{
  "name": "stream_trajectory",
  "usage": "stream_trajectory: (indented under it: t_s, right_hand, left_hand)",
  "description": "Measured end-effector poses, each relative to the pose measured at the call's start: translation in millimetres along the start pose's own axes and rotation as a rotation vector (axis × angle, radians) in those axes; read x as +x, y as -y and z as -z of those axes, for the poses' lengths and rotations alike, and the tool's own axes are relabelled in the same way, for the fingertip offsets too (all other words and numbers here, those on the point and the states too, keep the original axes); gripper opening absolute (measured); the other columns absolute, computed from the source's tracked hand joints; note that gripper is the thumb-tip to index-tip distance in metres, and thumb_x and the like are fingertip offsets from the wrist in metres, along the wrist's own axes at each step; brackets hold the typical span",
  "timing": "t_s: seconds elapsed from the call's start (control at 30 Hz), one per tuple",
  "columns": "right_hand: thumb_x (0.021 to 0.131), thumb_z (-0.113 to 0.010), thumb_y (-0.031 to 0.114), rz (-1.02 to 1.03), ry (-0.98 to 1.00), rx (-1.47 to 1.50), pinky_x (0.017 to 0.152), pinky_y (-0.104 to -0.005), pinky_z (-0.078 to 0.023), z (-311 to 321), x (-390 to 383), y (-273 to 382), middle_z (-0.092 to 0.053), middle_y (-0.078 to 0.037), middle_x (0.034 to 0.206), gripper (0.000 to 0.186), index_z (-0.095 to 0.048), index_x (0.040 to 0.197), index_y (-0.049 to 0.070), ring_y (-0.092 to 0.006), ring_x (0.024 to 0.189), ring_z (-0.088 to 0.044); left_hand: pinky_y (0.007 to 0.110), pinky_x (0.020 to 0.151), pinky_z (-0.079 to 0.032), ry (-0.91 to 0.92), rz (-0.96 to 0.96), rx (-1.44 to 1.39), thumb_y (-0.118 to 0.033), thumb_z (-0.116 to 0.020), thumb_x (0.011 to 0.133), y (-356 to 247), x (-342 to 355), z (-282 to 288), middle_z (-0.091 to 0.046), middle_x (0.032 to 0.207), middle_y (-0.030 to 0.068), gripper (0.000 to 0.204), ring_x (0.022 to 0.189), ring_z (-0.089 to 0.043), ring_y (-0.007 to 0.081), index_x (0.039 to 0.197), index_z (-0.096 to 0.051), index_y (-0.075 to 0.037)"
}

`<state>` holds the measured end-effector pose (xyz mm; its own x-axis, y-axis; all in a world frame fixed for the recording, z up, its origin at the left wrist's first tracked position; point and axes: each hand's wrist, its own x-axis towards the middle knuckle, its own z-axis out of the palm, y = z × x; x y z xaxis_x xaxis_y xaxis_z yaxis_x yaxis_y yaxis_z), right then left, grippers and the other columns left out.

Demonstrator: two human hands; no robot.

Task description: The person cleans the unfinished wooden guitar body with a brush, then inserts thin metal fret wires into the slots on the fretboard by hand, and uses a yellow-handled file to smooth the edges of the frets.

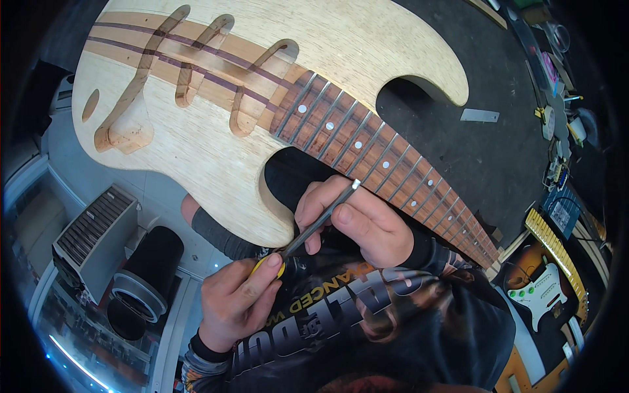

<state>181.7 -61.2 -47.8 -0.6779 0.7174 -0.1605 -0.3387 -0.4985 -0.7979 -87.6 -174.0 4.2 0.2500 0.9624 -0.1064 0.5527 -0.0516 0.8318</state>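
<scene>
A slim grey file [321, 223] with a yellow handle slants up over my lap, its bright tip beside the edge of the fretboard [359, 145]. My left hand [239, 298] is closed round the yellow handle. Near the tip, the thumb and fingers of my right hand [370, 223] close on the shaft. The fretboard is reddish-brown wood with metal frets and round pale dots. It belongs to an unpainted guitar body [190, 141] with routed cavities and dark stripes, lying across the upper left. The body's lower horn is just above my left hand.
A dark work surface [432, 52] stretches behind the guitar, with a small metal ruler [479, 115] on it. Assorted tools crowd the right edge. Below them lies a sunburst guitar with a white pickguard [540, 295]. At left stand a pale vented box [98, 226] and a black cylinder [154, 265].
</scene>
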Motion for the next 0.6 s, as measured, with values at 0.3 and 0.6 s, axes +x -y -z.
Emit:
stream_trajectory:
  t_s: [0.3, 0.6]
  right_hand:
    - [0.132, -0.041, 0.029, -0.038, -0.032, 0.024, 0.1, -0.0372, -0.058, -0.7, -0.7, 0.2, -0.068, -0.021, 0.124, 0.046, -0.064, 0.137, -0.01, -0.0211, 0.103, -0.073]
    - [0.121, -0.064, 0.005, 0.236, 0.229, 0.134, 0.102, -0.0391, -0.066, -4.6, -0.5, -0.6, -0.078, -0.023, 0.142, 0.037, -0.071, 0.154, -0.01, -0.0251, 0.113, -0.081]
  left_hand:
    - [0.039, 0.063, -0.057, 0.005, 0.004, 0.007, 0.0, -0.095, 0.089, 0.5, -0.8, 3.5, -0.078, 0.099, 0.0119, 0.073, 0.074, -0.074, 0.0289, 0.159, -0.078, -0.013]
    - [0.043, 0.088, -0.068, -0.186, 0.082, -0.484, -0.04, -0.104, 0.086, 41.4, -16.6, 99.2, -0.084, 0.109, 0.0233, 0.073, 0.097, -0.083, 0.0331, 0.142, -0.081, 0.002]
